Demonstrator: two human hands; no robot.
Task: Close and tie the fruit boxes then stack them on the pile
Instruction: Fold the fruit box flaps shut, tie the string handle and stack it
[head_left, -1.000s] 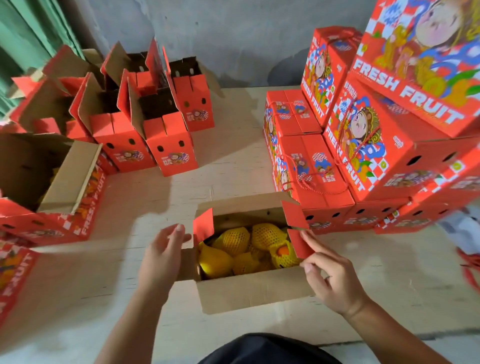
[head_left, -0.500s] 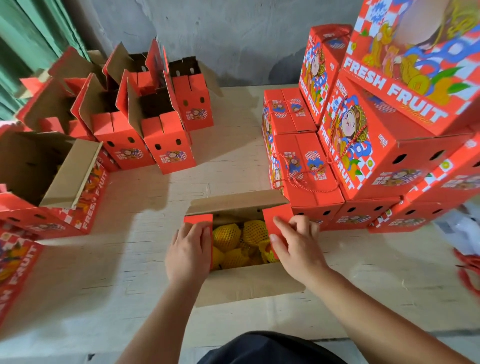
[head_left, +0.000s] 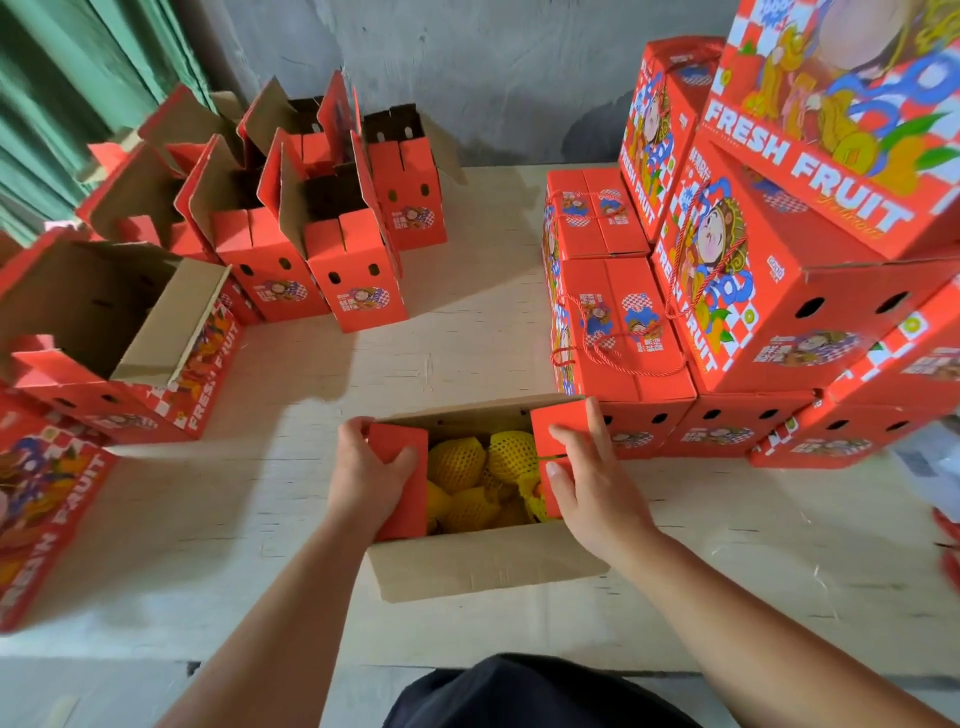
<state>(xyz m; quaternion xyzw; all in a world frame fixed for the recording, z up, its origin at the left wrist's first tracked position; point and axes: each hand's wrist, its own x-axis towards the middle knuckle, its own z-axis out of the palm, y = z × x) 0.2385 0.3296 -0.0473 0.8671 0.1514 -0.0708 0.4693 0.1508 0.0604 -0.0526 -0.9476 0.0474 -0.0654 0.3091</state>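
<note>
An open fruit box (head_left: 483, 564) stands on the table right in front of me, with yellow fruit in foam nets (head_left: 480, 475) showing inside. My left hand (head_left: 366, 475) grips the red left side flap (head_left: 400, 480), folded down over the fruit. My right hand (head_left: 589, 475) lies with straight fingers on the red right side flap (head_left: 558, 423), pressing it inward. The long brown flaps, far and near, stand open. The pile of closed red "FRESH FRUIT" boxes (head_left: 769, 291) rises at the right, several tied with red cord.
Several empty red boxes with raised flaps (head_left: 332, 260) stand at the back left. A larger open box (head_left: 124, 353) lies at the left edge, another printed box (head_left: 41, 514) below it. Bare wooden table (head_left: 467, 338) spreads between the groups. A grey wall is behind.
Both hands closed in on the box's side flaps and folded them down over the fruit; one second ago the flaps stood upright and my left hand was off the box.
</note>
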